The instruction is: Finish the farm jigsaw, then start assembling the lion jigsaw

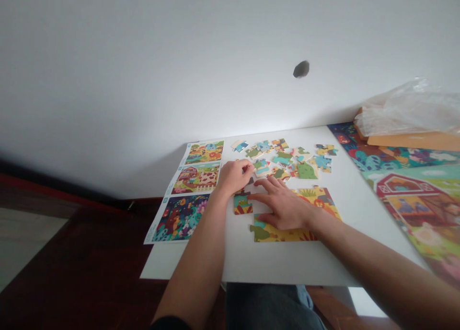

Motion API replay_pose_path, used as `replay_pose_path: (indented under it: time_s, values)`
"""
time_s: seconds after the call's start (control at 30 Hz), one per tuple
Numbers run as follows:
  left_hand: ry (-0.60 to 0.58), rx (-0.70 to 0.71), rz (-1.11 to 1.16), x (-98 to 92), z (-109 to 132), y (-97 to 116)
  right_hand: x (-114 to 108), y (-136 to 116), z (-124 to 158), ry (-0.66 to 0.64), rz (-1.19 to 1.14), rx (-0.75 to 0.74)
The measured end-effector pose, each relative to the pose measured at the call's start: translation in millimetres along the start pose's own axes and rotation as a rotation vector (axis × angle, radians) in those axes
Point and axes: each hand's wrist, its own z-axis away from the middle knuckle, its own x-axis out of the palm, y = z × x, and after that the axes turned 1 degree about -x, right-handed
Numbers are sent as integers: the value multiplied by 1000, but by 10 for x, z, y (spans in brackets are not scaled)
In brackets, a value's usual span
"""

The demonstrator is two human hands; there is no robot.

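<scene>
Left hand (pixel 235 176): curled, your grip unclear.
Right hand (pixel 282 206): open, flat on jigsaw section (pixel 283 235).
Risk: your palm's drag splits joined pieces.

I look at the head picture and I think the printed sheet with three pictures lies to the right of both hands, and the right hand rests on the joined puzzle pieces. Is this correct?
Not quite: the head view shows the printed sheet with three pictures to the left of the left hand and the right hand. The right hand does rest on the joined puzzle pieces.
</scene>
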Motion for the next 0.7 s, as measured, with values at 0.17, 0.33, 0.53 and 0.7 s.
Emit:
replay_pose_path:
  time_s: [0.17,0.33,0.53,0.7]
  values:
    - [-105,75,-77,-240,218,140,12,49,10,15,16,52]
    - [-109,60,-236,-285,858,164,42,82,11,45,27,73]
    - [110,27,-172,-102,1552,-4,44,95,6,55,27,77]
    - [179,46,-87,-63,1690,31,42,109,6,54,44,80]
